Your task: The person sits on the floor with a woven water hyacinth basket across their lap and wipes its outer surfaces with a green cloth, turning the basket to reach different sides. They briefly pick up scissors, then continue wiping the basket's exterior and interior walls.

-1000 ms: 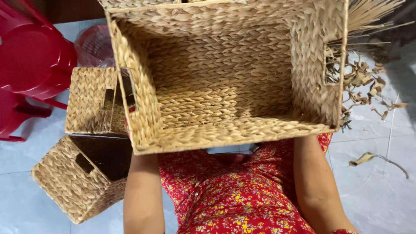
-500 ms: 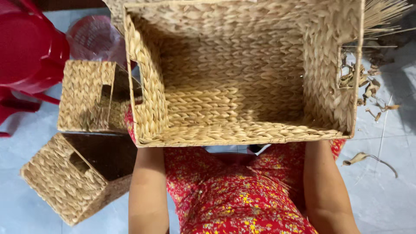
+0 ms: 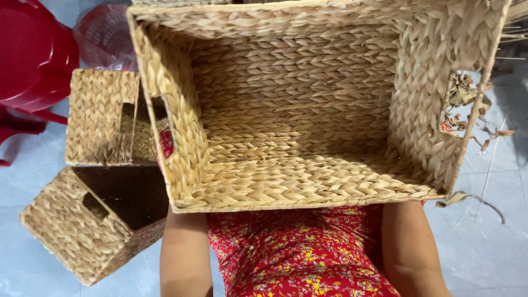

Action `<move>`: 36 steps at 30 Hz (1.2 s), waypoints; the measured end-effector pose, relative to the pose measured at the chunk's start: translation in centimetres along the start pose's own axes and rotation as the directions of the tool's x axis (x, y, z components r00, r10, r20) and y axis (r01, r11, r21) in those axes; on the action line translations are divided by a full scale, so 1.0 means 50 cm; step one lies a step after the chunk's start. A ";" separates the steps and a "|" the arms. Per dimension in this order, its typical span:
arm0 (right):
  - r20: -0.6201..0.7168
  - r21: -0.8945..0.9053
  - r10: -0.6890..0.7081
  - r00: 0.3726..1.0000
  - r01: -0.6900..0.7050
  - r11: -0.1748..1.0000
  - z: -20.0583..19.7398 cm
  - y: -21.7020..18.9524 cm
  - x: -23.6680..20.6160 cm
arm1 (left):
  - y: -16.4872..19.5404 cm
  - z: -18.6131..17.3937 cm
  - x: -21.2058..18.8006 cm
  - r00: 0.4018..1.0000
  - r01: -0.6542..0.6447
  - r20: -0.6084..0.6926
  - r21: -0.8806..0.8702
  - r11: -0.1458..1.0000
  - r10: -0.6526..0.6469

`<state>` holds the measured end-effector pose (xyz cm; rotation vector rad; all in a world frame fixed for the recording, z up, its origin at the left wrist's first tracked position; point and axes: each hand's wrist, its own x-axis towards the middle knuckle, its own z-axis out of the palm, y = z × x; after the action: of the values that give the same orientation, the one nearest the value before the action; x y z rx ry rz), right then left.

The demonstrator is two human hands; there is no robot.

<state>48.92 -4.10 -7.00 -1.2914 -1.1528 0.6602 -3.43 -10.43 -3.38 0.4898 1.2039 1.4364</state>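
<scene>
Closer and lower now than a moment ago, the large woven basket (image 3: 308, 110) fills the view, its opening facing up over the red floral lap (image 3: 297, 253). Both forearms run under it, so the hands are hidden and their grip cannot be told. Two smaller woven baskets (image 3: 104, 118) sit on the floor at left.

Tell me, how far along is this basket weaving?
The large woven basket looks fully woven, with walls, bottom and handle holes. Two smaller baskets sit on the floor beside it. The large one lies in the person's lap, hands hidden beneath it. Loose dried scraps lie on the floor; what remains cannot be told.
</scene>
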 end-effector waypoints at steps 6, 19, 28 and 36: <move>-0.004 0.000 -0.010 1.000 0.010 1.000 -0.008 -0.001 -0.014 | -0.005 0.001 0.015 1.000 0.025 -0.006 0.000 1.000 -0.025; -0.012 -0.001 -0.021 1.000 0.021 1.000 -0.018 0.008 -0.022 | -0.017 -0.002 -0.002 0.999 0.031 -0.010 0.026 0.999 -0.030; -0.001 0.016 -0.017 1.000 0.017 1.000 -0.001 0.018 -0.019 | -0.010 -0.006 0.001 1.000 0.010 -0.005 0.025 1.000 -0.010; 0.001 0.020 -0.028 1.000 0.028 0.999 0.004 0.023 -0.015 | -0.011 -0.008 -0.004 1.000 0.010 -0.009 0.021 1.000 -0.010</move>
<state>48.70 -4.45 -8.33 -1.2560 -1.1606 0.6501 -3.45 -10.85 -3.95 0.4912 1.2278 1.4200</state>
